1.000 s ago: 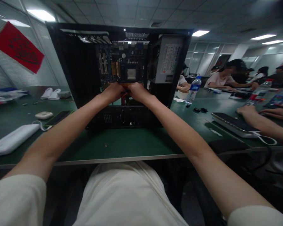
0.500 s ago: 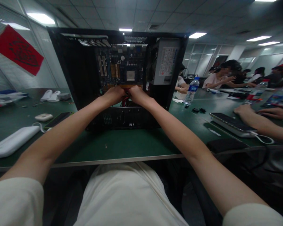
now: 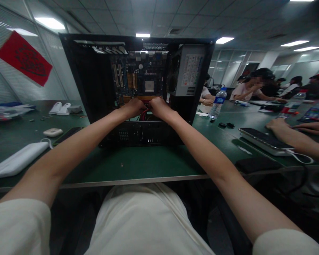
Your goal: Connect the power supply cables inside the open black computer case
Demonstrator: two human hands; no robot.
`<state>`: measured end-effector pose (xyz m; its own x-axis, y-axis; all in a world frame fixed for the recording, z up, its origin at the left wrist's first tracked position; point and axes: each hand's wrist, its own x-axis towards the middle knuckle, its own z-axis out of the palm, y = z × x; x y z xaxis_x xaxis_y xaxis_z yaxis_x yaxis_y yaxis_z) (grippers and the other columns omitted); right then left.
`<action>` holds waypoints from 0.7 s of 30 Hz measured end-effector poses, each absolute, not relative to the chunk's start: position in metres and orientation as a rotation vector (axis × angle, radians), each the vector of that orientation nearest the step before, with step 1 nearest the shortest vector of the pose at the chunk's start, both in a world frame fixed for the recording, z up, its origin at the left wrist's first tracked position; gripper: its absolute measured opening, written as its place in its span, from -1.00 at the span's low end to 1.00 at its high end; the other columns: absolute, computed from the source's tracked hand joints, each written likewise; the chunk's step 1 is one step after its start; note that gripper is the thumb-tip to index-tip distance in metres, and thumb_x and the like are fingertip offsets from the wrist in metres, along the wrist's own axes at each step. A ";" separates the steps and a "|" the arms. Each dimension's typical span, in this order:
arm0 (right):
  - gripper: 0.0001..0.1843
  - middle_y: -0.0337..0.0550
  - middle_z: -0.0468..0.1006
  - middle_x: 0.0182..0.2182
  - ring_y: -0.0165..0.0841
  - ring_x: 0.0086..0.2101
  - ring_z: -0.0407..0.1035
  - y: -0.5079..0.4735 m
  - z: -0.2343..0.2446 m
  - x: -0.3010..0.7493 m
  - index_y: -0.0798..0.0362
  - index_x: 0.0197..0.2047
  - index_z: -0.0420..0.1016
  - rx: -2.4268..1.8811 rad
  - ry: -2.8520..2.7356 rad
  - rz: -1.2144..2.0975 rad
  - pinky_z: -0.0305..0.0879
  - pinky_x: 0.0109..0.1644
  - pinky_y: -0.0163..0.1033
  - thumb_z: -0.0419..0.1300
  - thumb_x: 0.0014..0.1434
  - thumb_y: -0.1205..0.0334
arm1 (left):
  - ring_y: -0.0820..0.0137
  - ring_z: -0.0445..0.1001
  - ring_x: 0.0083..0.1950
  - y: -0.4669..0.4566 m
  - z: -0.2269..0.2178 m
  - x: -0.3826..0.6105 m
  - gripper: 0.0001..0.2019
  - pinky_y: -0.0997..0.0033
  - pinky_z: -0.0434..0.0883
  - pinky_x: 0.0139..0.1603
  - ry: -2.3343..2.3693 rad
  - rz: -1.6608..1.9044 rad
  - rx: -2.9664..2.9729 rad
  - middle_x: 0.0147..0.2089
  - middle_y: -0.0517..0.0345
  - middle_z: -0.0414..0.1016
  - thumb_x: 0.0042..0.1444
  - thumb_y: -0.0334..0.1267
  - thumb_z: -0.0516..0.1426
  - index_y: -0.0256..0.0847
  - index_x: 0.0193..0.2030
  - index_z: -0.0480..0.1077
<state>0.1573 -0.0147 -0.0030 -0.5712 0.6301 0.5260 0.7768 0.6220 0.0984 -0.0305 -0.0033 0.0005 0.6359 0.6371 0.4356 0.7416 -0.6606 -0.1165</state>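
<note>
An open black computer case [image 3: 141, 133] stands before me on the table, its inside facing me. My left hand [image 3: 134, 107] and my right hand [image 3: 159, 107] both reach in over its near edge, close together at the lower edge of the motherboard [image 3: 138, 72]. Both hands have curled, closed fingers. Red cables [image 3: 143, 115] run down between them; the fingertips and whatever they grip are hidden. Above my right hand, a silver power supply [image 3: 190, 72] sits in the case's upper right. A pale square processor area [image 3: 149, 86] shows on the board.
On the left lie a white power bank [image 3: 18, 159], a small white case [image 3: 52, 132] and a dark phone [image 3: 67, 134]. To the right stand a water bottle [image 3: 218, 103] and a dark-topped device [image 3: 266, 141] with a white cable. A neighbour's hand [image 3: 278, 124] rests beyond it.
The view has shifted slightly, so everything sits a little further right. Both hands stay closed at the same place inside the case, with hardly any movement between them.
</note>
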 end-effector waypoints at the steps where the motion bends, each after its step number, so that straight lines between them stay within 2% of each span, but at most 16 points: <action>1: -0.70 0.26 0.63 -0.09 -0.07 -0.05 0.52 -0.014 -0.003 0.158 0.28 -0.08 0.66 -1.126 -2.397 -0.448 0.37 0.00 -0.16 0.11 0.24 0.50 | 0.20 0.61 -0.11 -0.003 0.001 -0.029 -0.76 0.29 0.43 -0.06 -1.109 -0.485 -2.566 -0.20 -0.04 0.70 0.20 -0.31 0.14 -0.18 -0.18 0.67; 6: -0.69 0.20 0.65 -0.08 -0.07 -0.02 0.52 -0.012 -0.002 0.163 0.20 -0.04 0.67 -1.117 -2.385 -0.418 0.37 0.00 -0.17 0.14 0.24 0.48 | 0.20 0.59 -0.01 -0.006 0.002 -0.021 -0.75 0.29 0.41 -0.05 -1.077 -0.525 -2.544 -0.06 -0.02 0.69 0.22 -0.34 0.14 -0.18 -0.09 0.65; 12: -0.64 0.18 0.65 -0.06 -0.11 -0.03 0.52 -0.013 -0.004 0.164 0.18 0.01 0.66 -1.145 -2.315 -0.409 0.37 0.02 -0.18 0.14 0.23 0.48 | 0.17 0.62 -0.20 -0.003 0.000 -0.022 -0.78 0.29 0.40 -0.22 -1.268 -0.568 -2.442 -0.25 -0.10 0.70 0.15 -0.29 0.19 -0.25 -0.19 0.68; 16: -0.65 0.17 0.65 -0.08 -0.11 -0.04 0.52 -0.009 -0.006 0.163 0.20 -0.01 0.66 -1.154 -2.327 -0.418 0.37 0.01 -0.18 0.14 0.21 0.49 | 0.16 0.63 -0.19 0.000 -0.001 -0.024 -0.75 0.28 0.41 -0.22 -1.278 -0.563 -2.476 -0.21 -0.08 0.71 0.15 -0.28 0.19 -0.22 -0.11 0.68; 21: -0.69 0.19 0.66 -0.11 -0.11 -0.06 0.52 -0.006 -0.004 0.166 0.23 -0.07 0.68 -1.147 -2.389 -0.426 0.37 0.00 -0.18 0.14 0.22 0.49 | 0.14 0.62 -0.17 -0.001 0.000 -0.020 -0.78 0.24 0.43 -0.14 -1.283 -0.509 -2.438 -0.23 -0.05 0.70 0.14 -0.28 0.21 -0.19 -0.15 0.69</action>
<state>0.1659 -0.0063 -0.0038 -0.5506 0.6515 0.5219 0.7918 0.6057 0.0793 -0.0201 -0.0013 0.0003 0.5282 0.7139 0.4597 0.8350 -0.5350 -0.1286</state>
